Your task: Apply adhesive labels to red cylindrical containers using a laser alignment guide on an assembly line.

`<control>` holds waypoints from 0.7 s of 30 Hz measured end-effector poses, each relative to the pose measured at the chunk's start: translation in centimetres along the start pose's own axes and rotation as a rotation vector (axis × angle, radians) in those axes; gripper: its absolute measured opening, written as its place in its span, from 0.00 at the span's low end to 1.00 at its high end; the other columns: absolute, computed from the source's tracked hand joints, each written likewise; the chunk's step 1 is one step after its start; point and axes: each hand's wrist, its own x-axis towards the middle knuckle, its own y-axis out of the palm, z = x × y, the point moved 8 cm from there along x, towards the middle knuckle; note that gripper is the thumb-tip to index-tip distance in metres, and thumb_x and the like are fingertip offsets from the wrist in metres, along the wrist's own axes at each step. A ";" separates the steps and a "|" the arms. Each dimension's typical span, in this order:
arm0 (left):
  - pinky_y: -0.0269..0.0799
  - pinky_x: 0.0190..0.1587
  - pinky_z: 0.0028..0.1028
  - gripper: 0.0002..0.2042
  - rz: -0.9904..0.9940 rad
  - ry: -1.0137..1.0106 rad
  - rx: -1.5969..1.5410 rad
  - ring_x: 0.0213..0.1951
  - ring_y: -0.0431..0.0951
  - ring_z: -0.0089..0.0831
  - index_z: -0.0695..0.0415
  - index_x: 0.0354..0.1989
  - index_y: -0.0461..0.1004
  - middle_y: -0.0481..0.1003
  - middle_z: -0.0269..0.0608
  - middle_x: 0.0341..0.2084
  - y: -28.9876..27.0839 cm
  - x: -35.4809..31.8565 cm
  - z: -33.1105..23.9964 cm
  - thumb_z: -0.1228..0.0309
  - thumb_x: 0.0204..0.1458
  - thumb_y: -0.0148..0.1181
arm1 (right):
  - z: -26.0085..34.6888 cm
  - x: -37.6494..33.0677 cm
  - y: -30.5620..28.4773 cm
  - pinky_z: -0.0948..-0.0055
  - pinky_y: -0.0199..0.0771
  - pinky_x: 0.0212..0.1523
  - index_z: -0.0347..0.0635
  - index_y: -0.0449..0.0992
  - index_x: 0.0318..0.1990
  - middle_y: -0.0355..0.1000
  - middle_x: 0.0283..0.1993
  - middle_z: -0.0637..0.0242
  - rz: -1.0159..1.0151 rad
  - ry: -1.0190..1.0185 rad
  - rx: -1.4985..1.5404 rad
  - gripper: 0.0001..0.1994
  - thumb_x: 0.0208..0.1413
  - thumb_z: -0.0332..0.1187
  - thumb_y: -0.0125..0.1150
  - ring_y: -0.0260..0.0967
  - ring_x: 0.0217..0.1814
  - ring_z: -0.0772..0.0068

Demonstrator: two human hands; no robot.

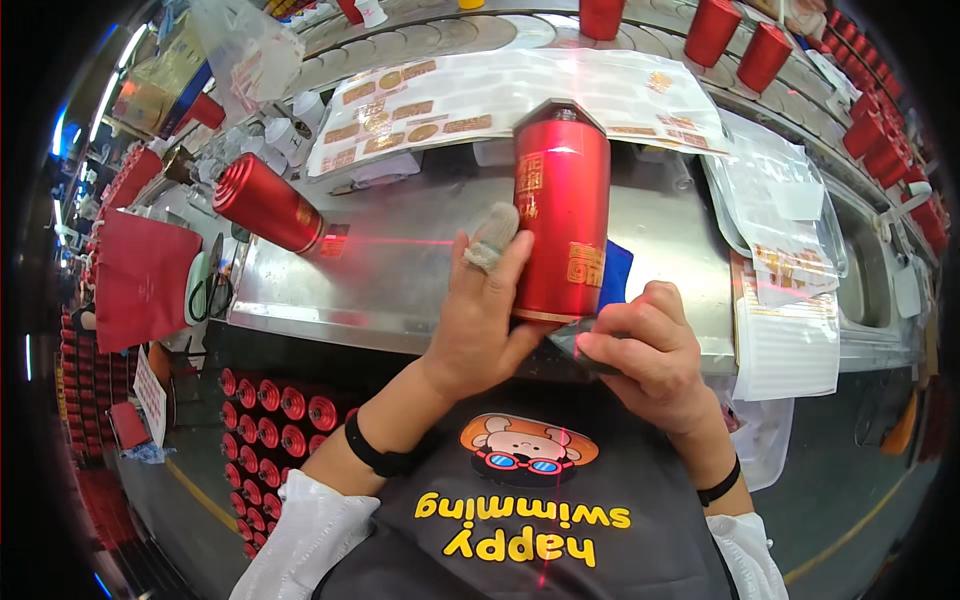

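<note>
In front of me a shiny red cylinder-shaped canister [563, 215] with gold stickers and a dark faceted end leans over the steel worktop. My left hand [478, 300], a grey cloth cover on one finger, grips its left side, with the thumb near the bottom rim. Beside that rim, my right hand [650, 355] is closed on a dark grey piece [577, 345], mostly hidden by the fingers; I cannot tell what it is. Part of a flat blue thing [616, 272] shows behind the canister. Farther left, a second red canister [268, 203] lies tilted on the worktop.
Sheets of gold stickers [400, 105] lie along the worktop's [400, 290] back edge. Behind them runs a curved conveyor [450, 40] with red canisters [712, 30]. On the right are more sheets [785, 330] and a sink [865, 285]. Racked red pieces [265, 430] stand below left.
</note>
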 end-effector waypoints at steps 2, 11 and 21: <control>0.51 0.65 0.53 0.37 0.024 0.069 0.071 0.61 0.63 0.57 0.64 0.64 0.59 0.61 0.62 0.61 0.1 1.3 -1.5 0.65 0.45 0.69 | 0.0 0.1 -0.2 0.66 0.59 0.39 0.46 0.77 0.34 0.71 0.36 0.72 0.006 -0.003 0.001 0.15 0.32 0.24 0.67 0.64 0.34 0.68; 0.50 0.66 0.54 0.38 -0.028 -0.031 -0.144 0.62 0.62 0.56 0.64 0.64 0.59 0.61 0.61 0.61 0.5 -0.7 0.8 0.65 0.44 0.69 | 0.0 0.1 -0.1 0.67 0.58 0.39 0.46 0.77 0.33 0.71 0.35 0.71 -0.011 -0.026 0.013 0.14 0.33 0.24 0.68 0.63 0.33 0.68; 0.45 0.66 0.57 0.40 -0.074 0.044 -0.165 0.63 0.61 0.56 0.65 0.65 0.57 0.60 0.60 0.62 0.5 -0.8 0.8 0.62 0.45 0.68 | 0.1 0.1 0.0 0.66 0.58 0.39 0.46 0.78 0.33 0.71 0.35 0.72 -0.015 -0.026 0.046 0.14 0.33 0.25 0.68 0.64 0.34 0.68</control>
